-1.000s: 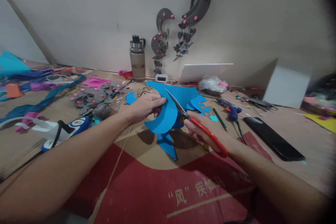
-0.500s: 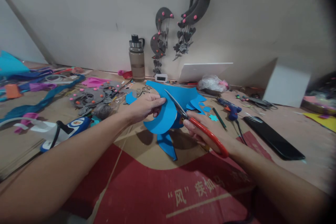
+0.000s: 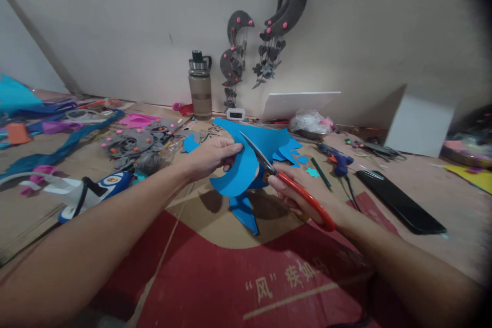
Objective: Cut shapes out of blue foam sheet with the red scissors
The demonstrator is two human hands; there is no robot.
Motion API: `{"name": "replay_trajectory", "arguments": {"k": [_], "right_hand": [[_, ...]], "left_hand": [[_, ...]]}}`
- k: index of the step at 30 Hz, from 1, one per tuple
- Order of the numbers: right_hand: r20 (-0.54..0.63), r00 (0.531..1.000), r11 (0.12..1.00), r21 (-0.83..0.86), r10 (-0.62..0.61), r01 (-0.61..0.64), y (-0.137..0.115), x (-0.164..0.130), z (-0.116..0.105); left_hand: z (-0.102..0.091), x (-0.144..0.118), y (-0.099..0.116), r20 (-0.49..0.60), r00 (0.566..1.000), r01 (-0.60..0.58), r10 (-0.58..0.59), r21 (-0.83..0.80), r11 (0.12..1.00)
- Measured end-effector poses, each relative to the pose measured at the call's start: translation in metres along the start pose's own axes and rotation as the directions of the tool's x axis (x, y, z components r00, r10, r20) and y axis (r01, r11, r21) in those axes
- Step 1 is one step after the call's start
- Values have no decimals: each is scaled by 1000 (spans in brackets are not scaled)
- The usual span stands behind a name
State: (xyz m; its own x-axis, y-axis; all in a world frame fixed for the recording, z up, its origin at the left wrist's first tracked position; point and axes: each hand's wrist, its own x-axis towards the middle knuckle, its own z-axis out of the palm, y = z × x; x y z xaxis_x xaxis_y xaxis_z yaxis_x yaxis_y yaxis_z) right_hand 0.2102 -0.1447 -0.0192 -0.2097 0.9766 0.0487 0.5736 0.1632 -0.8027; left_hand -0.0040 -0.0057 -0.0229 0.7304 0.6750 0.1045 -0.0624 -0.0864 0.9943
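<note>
My left hand point(image 3: 219, 156) pinches a blue sheet point(image 3: 240, 164), felt or craft foam, between thumb and fingers. The sheet has a curved, crescent-like cut edge and is raised above the table. In my right hand point(image 3: 292, 184) are red-handled scissors point(image 3: 303, 196), their blades across the sheet and pointing up and left toward my left thumb. Whether the blades are fully closed is hard to tell. Below the sheet a narrow blue offcut point(image 3: 245, 212) points downward. Further blue scraps point(image 3: 286, 152) lie just behind my right hand.
Right of my hands are a dark green pencil point(image 3: 321, 174), a blue glue gun point(image 3: 338, 160) and a black phone point(image 3: 400, 202). Grey felt pieces with pink dots point(image 3: 130, 143) lie left. A water bottle point(image 3: 200, 87) and small clock point(image 3: 236, 114) stand by the wall, where grey moon hangings point(image 3: 294, 10) hang.
Almost nothing differs. Both hands, the blue sheet and the scissors keep nearly the same position, with only a tiny shift of the view.
</note>
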Motion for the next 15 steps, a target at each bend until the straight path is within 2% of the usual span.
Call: {"name": "replay_trajectory", "arguments": {"k": [8,15], "right_hand": [[6,1000,998,-58,8,-8,-3,-1,-3],[4,999,999,-32,32,-31,-4,-1,-3]], "left_hand": [[-3,1,-3,-7,1000,20,-20,20,1000],[-5,2,-3,-2,1000,16,-16,31,999]]}}
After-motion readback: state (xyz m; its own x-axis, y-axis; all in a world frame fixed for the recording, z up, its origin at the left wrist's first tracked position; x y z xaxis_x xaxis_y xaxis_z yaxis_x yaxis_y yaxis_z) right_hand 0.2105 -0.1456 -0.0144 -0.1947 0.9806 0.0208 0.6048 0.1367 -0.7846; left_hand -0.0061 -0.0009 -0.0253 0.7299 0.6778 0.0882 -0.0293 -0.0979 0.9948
